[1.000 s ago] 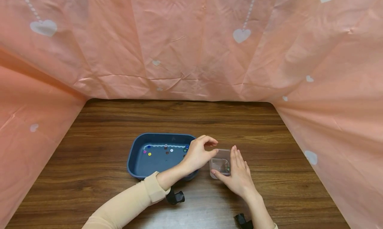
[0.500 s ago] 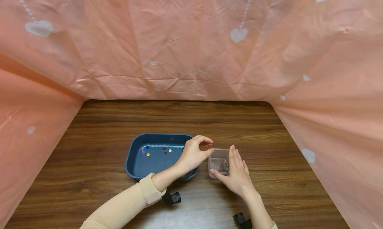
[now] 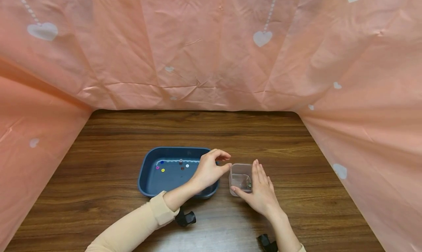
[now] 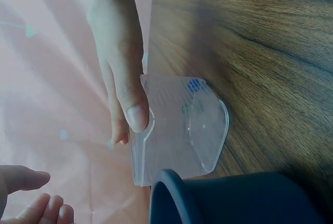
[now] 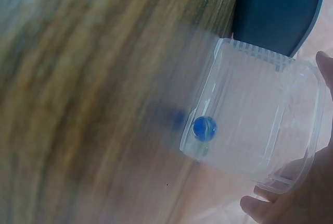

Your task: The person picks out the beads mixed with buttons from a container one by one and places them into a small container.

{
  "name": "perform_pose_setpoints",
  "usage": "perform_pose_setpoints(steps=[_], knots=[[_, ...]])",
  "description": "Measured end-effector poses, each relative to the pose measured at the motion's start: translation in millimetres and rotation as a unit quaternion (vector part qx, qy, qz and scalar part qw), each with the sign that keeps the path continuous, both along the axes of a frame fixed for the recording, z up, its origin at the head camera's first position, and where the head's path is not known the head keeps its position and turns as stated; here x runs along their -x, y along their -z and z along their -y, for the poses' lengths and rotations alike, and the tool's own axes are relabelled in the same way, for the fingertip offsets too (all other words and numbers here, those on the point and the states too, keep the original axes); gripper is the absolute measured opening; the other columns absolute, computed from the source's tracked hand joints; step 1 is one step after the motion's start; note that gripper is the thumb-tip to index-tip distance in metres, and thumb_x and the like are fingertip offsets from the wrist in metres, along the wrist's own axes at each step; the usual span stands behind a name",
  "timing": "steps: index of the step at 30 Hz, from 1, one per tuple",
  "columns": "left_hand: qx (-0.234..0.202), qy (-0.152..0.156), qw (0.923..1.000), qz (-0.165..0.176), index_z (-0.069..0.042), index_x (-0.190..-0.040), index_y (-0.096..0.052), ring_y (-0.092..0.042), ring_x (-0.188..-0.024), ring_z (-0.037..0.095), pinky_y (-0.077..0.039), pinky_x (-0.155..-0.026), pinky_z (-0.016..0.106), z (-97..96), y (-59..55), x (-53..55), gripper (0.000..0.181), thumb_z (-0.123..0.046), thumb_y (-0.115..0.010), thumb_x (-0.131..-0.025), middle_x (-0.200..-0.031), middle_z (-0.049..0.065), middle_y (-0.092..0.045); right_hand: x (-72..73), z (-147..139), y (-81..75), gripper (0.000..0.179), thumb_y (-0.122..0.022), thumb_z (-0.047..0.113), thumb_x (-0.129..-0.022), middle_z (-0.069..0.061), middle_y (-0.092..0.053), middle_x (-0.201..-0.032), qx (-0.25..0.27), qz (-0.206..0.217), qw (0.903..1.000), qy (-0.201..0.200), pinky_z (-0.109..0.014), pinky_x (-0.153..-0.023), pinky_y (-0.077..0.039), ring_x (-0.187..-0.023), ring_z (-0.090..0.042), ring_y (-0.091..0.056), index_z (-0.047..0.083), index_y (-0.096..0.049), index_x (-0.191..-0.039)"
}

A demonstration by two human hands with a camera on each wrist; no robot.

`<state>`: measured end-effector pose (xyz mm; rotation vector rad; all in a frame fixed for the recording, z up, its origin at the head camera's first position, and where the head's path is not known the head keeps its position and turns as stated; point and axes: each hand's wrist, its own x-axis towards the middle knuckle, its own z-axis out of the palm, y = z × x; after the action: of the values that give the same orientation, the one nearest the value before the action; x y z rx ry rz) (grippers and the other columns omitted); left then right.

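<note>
A clear square plastic container (image 3: 240, 170) stands right of a blue tray (image 3: 145, 164). My right hand (image 3: 261, 193) holds it at the near right corner, thumb on the near rim and fingers along the right side. A blue marble (image 5: 205, 128) and something greenish lie at its bottom. My left hand (image 3: 208, 169) hovers over the tray's right end, just short of the container's left rim. Its thumb (image 4: 23, 178) and fingers are apart with nothing between them.
Small round button-like pieces, including a yellow one (image 3: 163, 170) and a white one (image 3: 187, 166), lie scattered in the tray. Black wrist mounts (image 3: 185, 218) show below both wrists. A pink curtain (image 3: 197, 54) encloses the wooden table (image 3: 115, 134) at the back and sides.
My left hand has drawn back to the left, away from the container's rim and farther over the tray. The right hand keeps its place on the container; the head view shifted slightly at first.
</note>
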<state>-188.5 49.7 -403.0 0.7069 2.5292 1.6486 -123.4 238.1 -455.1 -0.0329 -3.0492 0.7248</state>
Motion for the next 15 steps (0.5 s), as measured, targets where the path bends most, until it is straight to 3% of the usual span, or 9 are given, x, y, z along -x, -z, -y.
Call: perform_pose_setpoints(steps=[15], knots=[[0.012, -0.027, 0.9995, 0.005, -0.013, -0.099, -0.065, -0.06, -0.094, 0.021, -0.048, -0.082, 0.038, 15.1, 4.9, 2.9, 0.018, -0.017, -0.067, -0.082, -0.097, 0.0, -0.063, 0.6, 0, -0.1, 0.114, -0.048, 0.075, -0.072, -0.013, 0.001, -0.153, -0.005, 0.0, 1.0, 0.003, -0.063, -0.104, -0.013, -0.14, -0.032, -0.004, 0.009, 0.008, -0.146]])
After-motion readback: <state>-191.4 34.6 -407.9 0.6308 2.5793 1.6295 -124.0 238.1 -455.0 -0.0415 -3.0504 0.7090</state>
